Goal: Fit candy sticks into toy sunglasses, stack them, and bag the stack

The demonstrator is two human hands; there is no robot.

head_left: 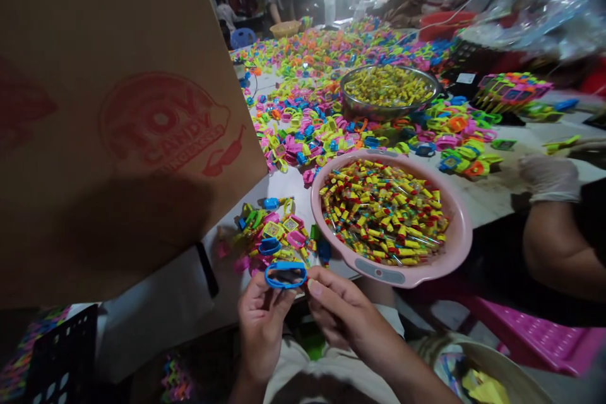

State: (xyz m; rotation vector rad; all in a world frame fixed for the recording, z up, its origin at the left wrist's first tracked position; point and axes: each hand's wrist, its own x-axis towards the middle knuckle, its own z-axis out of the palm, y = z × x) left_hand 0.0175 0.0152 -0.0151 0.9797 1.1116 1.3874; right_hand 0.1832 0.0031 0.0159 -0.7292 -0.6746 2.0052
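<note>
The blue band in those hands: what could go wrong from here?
The blue band is held only by the fingertips of the left hand and right hand, so it might slip. The pink basin seems to overhang the table edge beside the right forearm; a bump could spill it.

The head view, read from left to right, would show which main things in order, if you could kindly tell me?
Cardboard box, blue plastic band, pink basin, co-worker's gloved hand.

A workshop: toy-strewn worktable [495, 199], seated workers, 1 "Toy Candy" carton [127, 126].
</note>
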